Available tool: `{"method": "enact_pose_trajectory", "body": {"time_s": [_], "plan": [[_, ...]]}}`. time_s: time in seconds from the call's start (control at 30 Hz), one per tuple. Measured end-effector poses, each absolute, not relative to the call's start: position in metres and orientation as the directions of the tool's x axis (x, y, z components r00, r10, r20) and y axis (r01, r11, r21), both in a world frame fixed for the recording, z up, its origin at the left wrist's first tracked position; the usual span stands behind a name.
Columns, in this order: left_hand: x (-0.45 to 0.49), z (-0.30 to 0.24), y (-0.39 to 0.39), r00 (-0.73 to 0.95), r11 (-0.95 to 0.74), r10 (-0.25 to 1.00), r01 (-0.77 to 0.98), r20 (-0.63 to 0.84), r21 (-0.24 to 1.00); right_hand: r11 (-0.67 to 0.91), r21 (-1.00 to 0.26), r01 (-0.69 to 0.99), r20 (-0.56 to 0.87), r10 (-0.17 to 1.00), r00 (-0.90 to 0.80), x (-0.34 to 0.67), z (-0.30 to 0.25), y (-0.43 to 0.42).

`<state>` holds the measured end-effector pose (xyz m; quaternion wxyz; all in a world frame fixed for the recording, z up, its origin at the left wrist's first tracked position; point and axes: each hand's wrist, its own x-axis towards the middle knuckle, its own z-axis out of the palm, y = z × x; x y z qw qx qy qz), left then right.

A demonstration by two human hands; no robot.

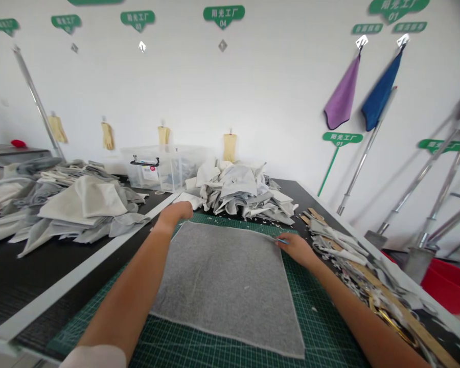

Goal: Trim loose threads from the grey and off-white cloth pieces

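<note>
A grey square cloth [230, 281] with pale edges lies flat on a green gridded cutting mat [199, 347]. My left hand [181, 209] is closed at the cloth's far left corner, beside the heap of fabric pieces. Its fingertips are hidden, so whether it grips that corner does not show. At the far right corner, my right hand [294, 248] is closed on a slim blue-handled tool [282, 240]. The tool's thin tip points left along the cloth's far edge; its exact kind is too small to make out.
Behind the mat sits a heap of pale fabric pieces [237, 189]; another fabric pile [84, 199] lies left. A clear plastic box [147, 171] stands by the wall. Along the right edge are fabric scraps [341, 245], a wooden strip [391, 291] and gold-handled scissors [393, 324].
</note>
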<state>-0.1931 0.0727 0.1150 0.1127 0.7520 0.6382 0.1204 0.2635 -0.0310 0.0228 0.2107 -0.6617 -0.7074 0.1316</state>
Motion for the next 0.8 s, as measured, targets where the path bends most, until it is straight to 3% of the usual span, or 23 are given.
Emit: {"method": "enact_pose_trajectory", "body": {"time_s": [0.13, 0.33, 0.6, 0.8], "plan": [[-0.149, 0.105, 0.073, 0.359, -0.334, 0.933, 0.867, -0.001, 0.371, 0.055, -0.516, 0.855, 0.187, 0.981, 0.05, 0.269, 0.016, -0.032], [-0.067, 0.087, 0.048, 0.651, -0.587, 0.753, 0.597, 0.097, 0.547, 0.033, -0.601, 0.799, 0.217, 0.968, 0.124, 0.269, 0.013, -0.033], [0.02, 0.053, 0.04, 0.643, -0.684, 0.702, 0.487, 0.307, 0.543, 0.149, -0.738, 0.659, 0.301, 0.946, 0.123, 0.272, 0.005, -0.03], [0.056, 0.007, 0.036, 0.623, -0.744, 0.653, 0.418, 0.431, 0.522, 0.198, -0.746, 0.636, 0.34, 0.934, 0.108, 0.272, 0.001, -0.029]]}}
